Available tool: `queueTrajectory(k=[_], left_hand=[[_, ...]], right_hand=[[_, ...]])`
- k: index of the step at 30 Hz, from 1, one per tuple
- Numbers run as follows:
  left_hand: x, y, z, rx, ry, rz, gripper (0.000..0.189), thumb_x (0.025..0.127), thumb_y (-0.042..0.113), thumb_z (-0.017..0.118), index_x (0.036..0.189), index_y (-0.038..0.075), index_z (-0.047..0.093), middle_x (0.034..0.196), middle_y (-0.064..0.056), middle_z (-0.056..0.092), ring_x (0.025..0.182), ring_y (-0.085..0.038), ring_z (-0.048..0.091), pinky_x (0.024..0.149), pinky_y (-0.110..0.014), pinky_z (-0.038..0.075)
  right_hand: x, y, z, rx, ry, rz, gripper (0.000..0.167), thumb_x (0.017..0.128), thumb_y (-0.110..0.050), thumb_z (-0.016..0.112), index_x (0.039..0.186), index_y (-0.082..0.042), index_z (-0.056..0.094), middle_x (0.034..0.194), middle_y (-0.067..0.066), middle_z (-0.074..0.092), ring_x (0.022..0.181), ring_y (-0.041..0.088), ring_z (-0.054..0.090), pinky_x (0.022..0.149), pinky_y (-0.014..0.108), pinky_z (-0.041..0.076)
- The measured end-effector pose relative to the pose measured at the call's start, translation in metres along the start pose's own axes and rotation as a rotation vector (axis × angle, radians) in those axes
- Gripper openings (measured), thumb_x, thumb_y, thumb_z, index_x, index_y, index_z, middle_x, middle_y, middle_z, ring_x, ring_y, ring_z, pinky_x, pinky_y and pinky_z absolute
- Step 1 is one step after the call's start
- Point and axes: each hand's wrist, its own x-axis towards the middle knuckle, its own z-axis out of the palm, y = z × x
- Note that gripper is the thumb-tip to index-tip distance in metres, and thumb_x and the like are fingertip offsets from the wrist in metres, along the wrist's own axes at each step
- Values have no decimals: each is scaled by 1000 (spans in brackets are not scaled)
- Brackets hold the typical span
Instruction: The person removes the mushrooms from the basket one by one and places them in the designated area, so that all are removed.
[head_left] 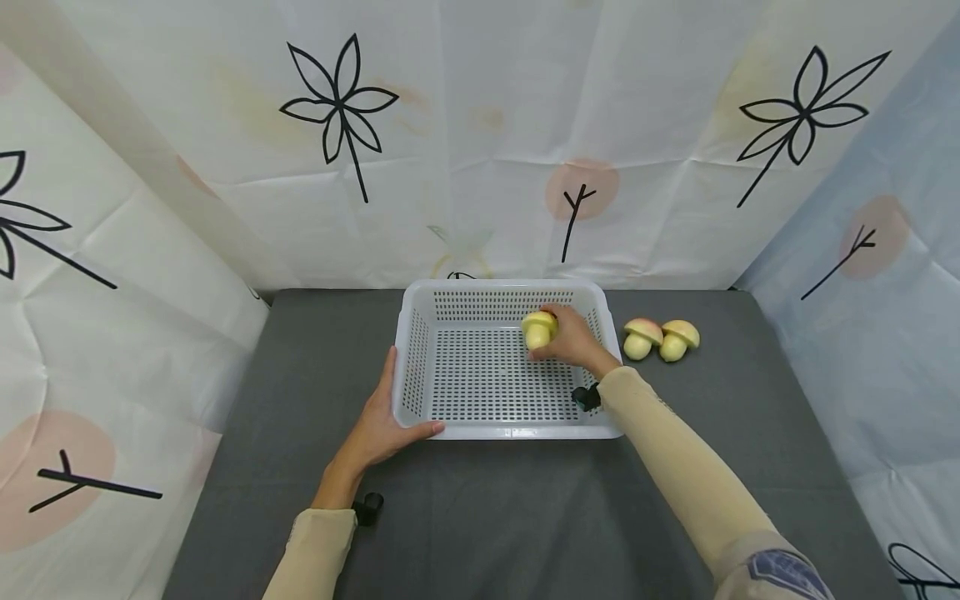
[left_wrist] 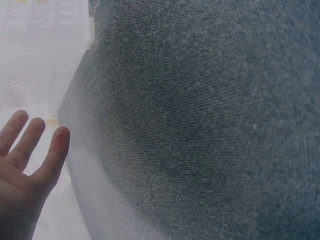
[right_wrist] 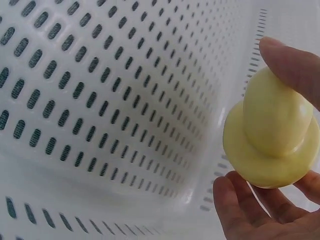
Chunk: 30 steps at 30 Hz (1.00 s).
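My right hand (head_left: 573,340) holds a yellow mushroom (head_left: 537,330) between thumb and fingers, over the right part of a white perforated plastic basket (head_left: 510,432). Up close in the right wrist view, the mushroom (right_wrist: 277,117) looks smooth, its stem towards the thumb and its cap against the fingers. At the basket's front left corner is my left hand (head_left: 381,429), its fingers stretched along the left side and the thumb at the front rim. Straight, spread fingers of that hand (left_wrist: 30,165) show in the left wrist view.
Two more mushrooms, one with a reddish cap (head_left: 642,337) and one yellowish (head_left: 678,340), lie side by side just right of the basket. Grey cloth (head_left: 510,517) covers the table. Printed white curtains (head_left: 480,125) enclose the back and sides.
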Motion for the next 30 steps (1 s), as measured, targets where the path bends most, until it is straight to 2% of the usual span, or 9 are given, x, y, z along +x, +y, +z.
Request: queueTrajectory(k=[9, 17, 30], left_hand=[[-1, 1, -1, 24, -1, 22, 140, 70, 30, 96, 162, 38, -9, 165, -8, 27, 129, -36, 54, 100, -57, 42], [-1, 0, 0, 21, 6, -15, 141, 68, 32, 97, 162, 41, -7, 164, -7, 30, 128, -34, 55, 102, -57, 41], [-1, 3, 0, 22, 4, -24, 140, 68, 33, 97, 162, 41, -7, 163, -9, 31, 129, -37, 54, 101, -58, 42]], right_hand=[[-13, -14, -15, 70, -1, -93, 94, 76, -14, 92, 151, 1, 39, 141, 22, 48, 122, 38, 51, 99, 53, 44], [-26, -22, -29, 93, 23, -145, 96, 75, -18, 92, 152, -2, 38, 144, 20, 45, 124, 35, 49, 100, 51, 44], [-51, -21, -58, 85, 85, -144, 96, 76, -21, 92, 154, -6, 38, 145, 17, 45, 125, 36, 50, 103, 52, 43]])
